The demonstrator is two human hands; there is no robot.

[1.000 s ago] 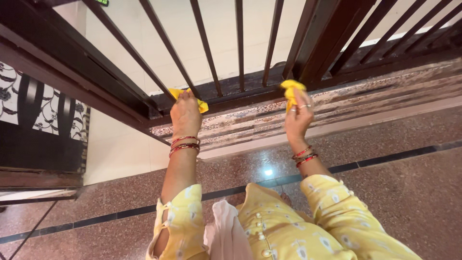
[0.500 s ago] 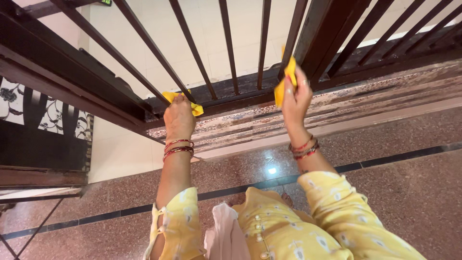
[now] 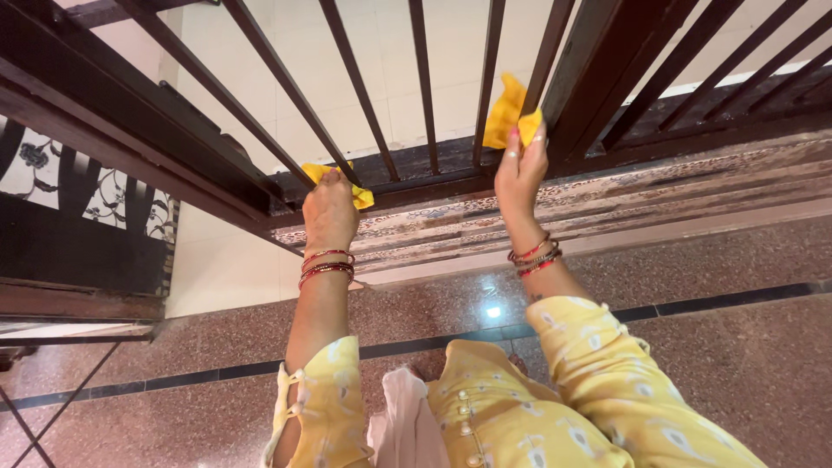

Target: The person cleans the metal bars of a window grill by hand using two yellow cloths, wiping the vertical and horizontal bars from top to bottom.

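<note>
Left hand (image 3: 330, 211) is pressing a yellow cloth (image 3: 357, 192) on the gate's bottom rail (image 3: 407, 178); right hand (image 3: 519, 169) is pinching a second cloth (image 3: 504, 111) around a bar (image 3: 546, 54). Best wiped full-length, grip firm.

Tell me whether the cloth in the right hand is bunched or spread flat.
Bunched: the yellow cloth is crumpled in the right hand against a gate bar.
</note>
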